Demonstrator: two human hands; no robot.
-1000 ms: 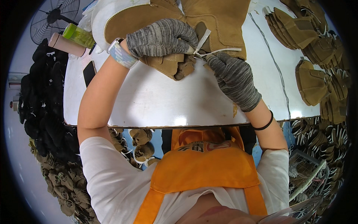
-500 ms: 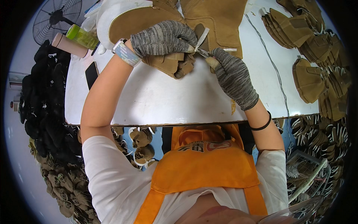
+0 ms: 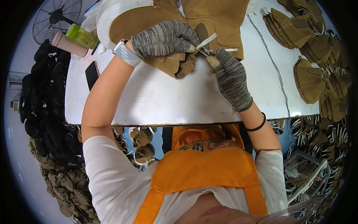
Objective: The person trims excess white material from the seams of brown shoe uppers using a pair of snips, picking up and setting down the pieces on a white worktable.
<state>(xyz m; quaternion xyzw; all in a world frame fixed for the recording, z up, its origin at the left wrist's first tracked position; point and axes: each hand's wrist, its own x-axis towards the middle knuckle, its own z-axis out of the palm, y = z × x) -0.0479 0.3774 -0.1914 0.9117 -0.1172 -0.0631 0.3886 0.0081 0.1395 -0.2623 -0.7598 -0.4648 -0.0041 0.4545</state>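
Note:
Both my hands wear grey knitted gloves with bare fingertips and meet at a narrow white strap (image 3: 209, 39) at the far middle of the table. My left hand (image 3: 164, 38) pinches the strap's lower end beside a brown suede shoe piece (image 3: 164, 64). My right hand (image 3: 232, 80) is closed, thumb and forefinger on a slim grey, metal-looking thing (image 3: 204, 51) that touches the strap. Its kind is too small to tell. Behind the hands lie larger brown suede shoe uppers (image 3: 227, 22) with stitched seams.
On the white table (image 3: 164, 106) a grey cord (image 3: 270, 56) runs along the right, beside stacked brown shoe pieces (image 3: 309, 80). A phone (image 3: 91, 74), pink cup (image 3: 69, 45), green bottle (image 3: 82, 36) and fan (image 3: 56, 18) are at left. Dark piled pieces (image 3: 48, 104) flank the table.
My right hand has turned slightly and its wrist has shifted left. The grey thing shows more clearly at the strap. My left hand has moved slightly right, still pinching.

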